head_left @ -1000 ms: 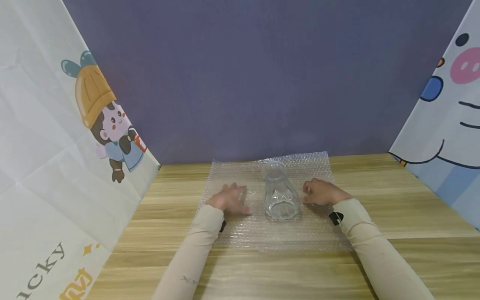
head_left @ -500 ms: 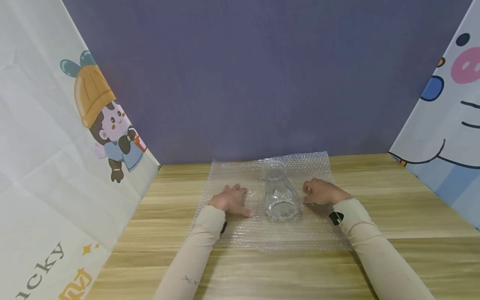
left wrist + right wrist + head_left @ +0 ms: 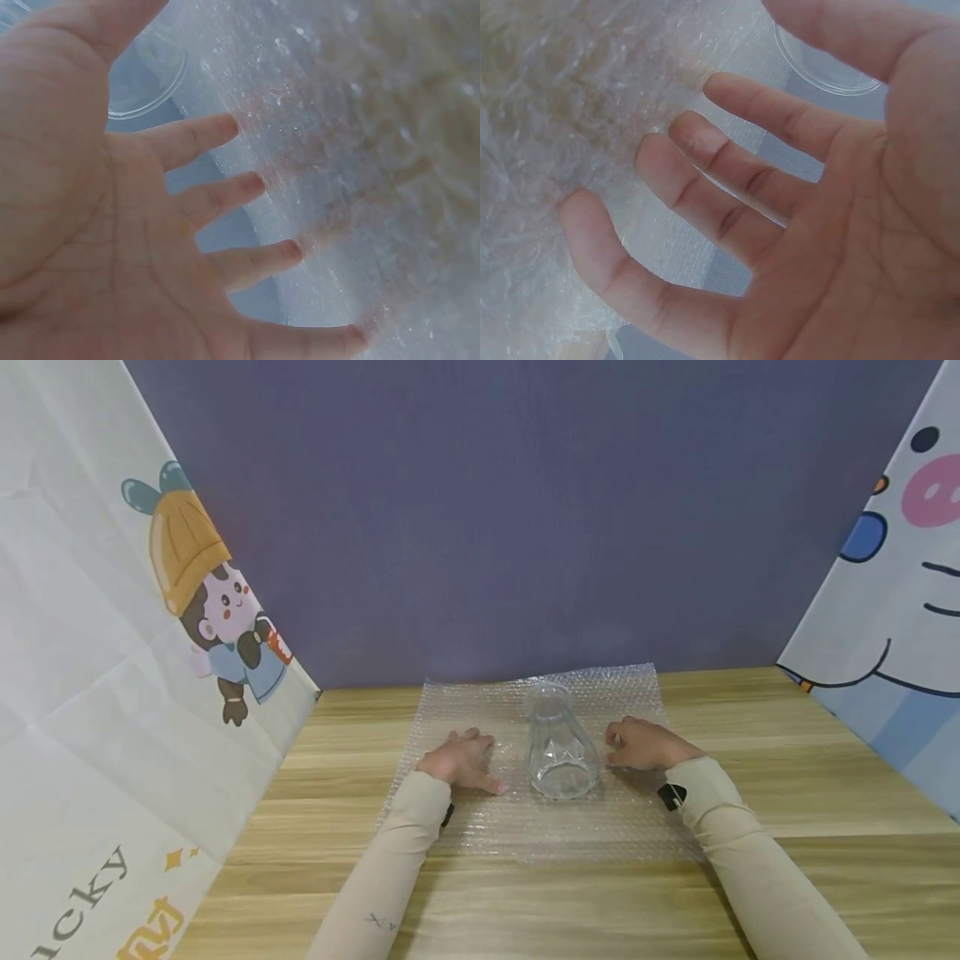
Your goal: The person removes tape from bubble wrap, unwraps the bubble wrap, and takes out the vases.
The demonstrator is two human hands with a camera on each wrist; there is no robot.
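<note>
A clear glass vase (image 3: 561, 747) appears to lie on its side on a sheet of bubble wrap (image 3: 495, 831), its narrower end pointing away from me. Left of the vase, my left hand (image 3: 461, 762) rests its spread fingertips on the wrap. On the other side my right hand (image 3: 643, 743) touches the sheet with loosely bent fingers. Neither hand touches the glass. Each wrist view shows the palm, with the bubble wrap (image 3: 375, 150) at the fingertips and part of a round glass edge (image 3: 832, 82) behind the thumb.
Beneath the sheet is a wood-grain table (image 3: 525, 910). A dark purple panel (image 3: 480, 527) stands at the back edge. White printed sheets close off the left (image 3: 90, 635) and right (image 3: 900, 627) sides.
A second ago the left hand was blurred in motion over the wrap; it has since settled slightly lower, fingertips down. The right hand and the vase have stayed put.
</note>
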